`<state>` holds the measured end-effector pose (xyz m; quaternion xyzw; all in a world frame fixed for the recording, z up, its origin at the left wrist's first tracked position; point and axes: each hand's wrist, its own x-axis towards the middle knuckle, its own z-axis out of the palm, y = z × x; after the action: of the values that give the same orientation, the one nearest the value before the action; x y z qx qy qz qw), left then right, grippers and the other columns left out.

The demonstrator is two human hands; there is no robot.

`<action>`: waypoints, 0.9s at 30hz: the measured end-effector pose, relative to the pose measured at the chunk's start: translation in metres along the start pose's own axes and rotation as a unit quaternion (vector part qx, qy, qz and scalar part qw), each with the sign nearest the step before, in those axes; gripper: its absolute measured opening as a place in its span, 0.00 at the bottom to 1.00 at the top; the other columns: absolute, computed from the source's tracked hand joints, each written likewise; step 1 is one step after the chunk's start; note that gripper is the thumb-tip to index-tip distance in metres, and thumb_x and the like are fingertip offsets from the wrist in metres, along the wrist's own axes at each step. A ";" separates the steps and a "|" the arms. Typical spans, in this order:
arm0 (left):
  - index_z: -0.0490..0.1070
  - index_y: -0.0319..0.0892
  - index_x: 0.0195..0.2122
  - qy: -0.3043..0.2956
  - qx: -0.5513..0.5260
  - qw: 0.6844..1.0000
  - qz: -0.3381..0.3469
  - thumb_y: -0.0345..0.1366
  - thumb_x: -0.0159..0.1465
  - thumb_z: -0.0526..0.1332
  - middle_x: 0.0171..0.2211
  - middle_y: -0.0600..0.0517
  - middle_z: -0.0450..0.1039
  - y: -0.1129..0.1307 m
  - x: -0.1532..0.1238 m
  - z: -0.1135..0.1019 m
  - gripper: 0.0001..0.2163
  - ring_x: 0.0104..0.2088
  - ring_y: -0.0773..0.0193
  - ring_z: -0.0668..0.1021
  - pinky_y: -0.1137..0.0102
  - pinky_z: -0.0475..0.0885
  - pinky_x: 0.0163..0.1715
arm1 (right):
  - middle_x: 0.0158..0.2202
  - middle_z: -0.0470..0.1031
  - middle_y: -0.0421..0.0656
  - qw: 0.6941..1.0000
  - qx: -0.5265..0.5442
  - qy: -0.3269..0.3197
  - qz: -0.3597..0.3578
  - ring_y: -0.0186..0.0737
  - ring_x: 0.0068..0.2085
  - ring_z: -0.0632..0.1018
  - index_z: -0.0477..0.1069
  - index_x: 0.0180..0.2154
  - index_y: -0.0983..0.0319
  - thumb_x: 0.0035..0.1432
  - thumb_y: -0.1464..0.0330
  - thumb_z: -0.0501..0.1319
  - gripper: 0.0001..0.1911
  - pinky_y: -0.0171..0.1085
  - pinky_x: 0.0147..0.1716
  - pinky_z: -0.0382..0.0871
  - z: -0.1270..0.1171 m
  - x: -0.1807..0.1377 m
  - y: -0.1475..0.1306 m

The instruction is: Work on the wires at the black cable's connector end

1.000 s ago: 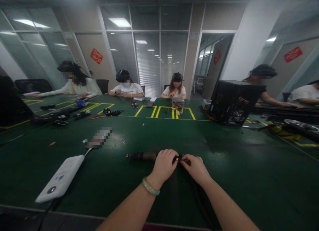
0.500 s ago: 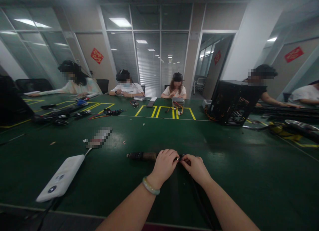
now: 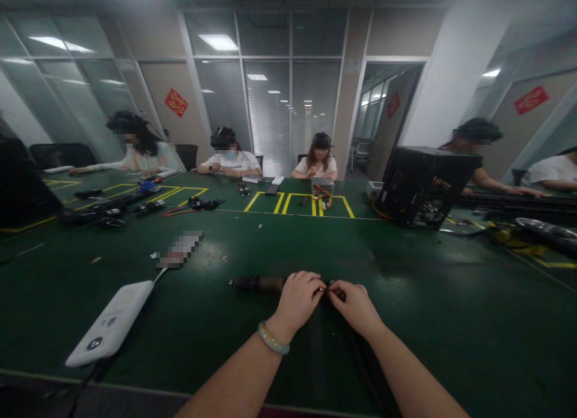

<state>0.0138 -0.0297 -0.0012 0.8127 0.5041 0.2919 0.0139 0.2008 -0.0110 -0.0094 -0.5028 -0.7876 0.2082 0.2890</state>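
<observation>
A dark cylindrical tool (image 3: 261,283), which looks like an electric screwdriver, lies crosswise on the green table with its narrow metal tip to the left. My left hand (image 3: 300,295) is closed around its right part and hides that stretch. A small shiny bit shows at the left thumb tip, too tiny to name. Close beside it, my right hand (image 3: 354,304) pinches with thumb and forefinger at the tool's tail end; what sits between those fingertips is hidden. A black cable (image 3: 360,358) runs from under my right hand toward the near table edge.
A white power bank (image 3: 110,325) with a cord to a phone (image 3: 183,248) lies at left. Black parts and cables (image 3: 112,209) lie farther left. A black computer case (image 3: 424,187) stands at right. Several people sit across the table (image 3: 270,244).
My right fingertips have shifted very slightly right, away from the left thumb. The tool and my left hand stay nearly in place.
</observation>
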 end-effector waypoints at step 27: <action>0.72 0.47 0.42 0.010 0.026 0.999 0.017 0.27 0.64 0.59 0.49 0.53 0.71 0.003 0.000 0.002 0.08 0.52 0.59 0.71 0.59 0.63 0.56 | 0.33 0.79 0.36 0.999 -0.020 -0.017 0.022 0.40 0.35 0.78 0.75 0.36 0.55 0.60 0.66 0.58 0.07 0.40 0.46 0.62 -0.001 0.001 -0.002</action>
<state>0.0176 -0.0307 -0.0018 0.8186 0.4974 0.2867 -0.0171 0.1997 -0.0111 -0.0071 -0.5219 -0.7853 0.2074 0.2607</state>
